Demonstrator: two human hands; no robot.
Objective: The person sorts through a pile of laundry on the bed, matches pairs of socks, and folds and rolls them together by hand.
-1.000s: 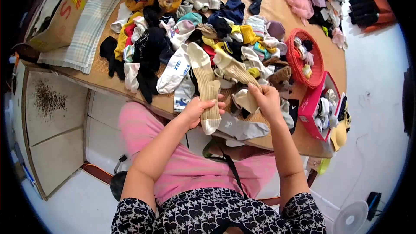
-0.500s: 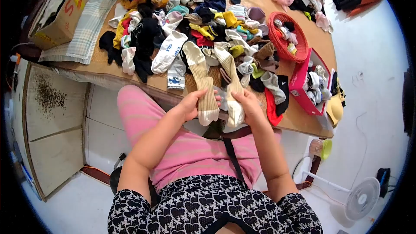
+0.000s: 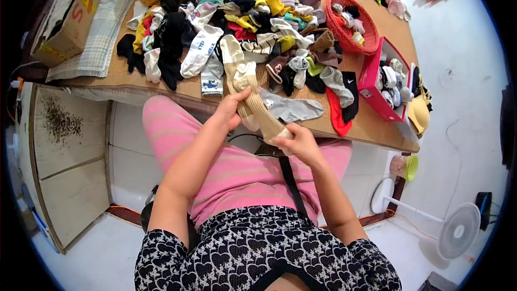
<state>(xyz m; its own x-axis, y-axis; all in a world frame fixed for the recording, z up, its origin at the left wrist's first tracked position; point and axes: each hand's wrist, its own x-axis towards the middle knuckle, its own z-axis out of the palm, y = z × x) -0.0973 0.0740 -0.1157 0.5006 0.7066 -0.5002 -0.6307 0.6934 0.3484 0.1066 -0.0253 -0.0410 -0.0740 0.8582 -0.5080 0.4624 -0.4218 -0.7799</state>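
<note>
Two beige ribbed socks (image 3: 256,106) with cream ends lie one over the other between my hands, at the table's front edge. My left hand (image 3: 231,110) is closed around their middle. At their lower cream end, my right hand (image 3: 295,141) pinches the fabric. The upper ends reach over a large pile of mixed socks (image 3: 177,32). Left of the beige pair lie a white sock with blue letters (image 3: 202,49) and a white one with a blue figure (image 3: 212,77). A light grey sock (image 3: 296,108) lies just to the right of them.
A red woven basket (image 3: 329,15) and a pink-red box (image 3: 368,81) holding rolled socks stand on the right of the table (image 3: 390,132). A cardboard box (image 3: 72,29) is at the far left. Beyond the right side, a white fan (image 3: 458,231) stands on the floor.
The two beige socks, held apart side by side before, now overlap. My right hand has moved from the second sock's side to the lower end of both. The view has shifted.
</note>
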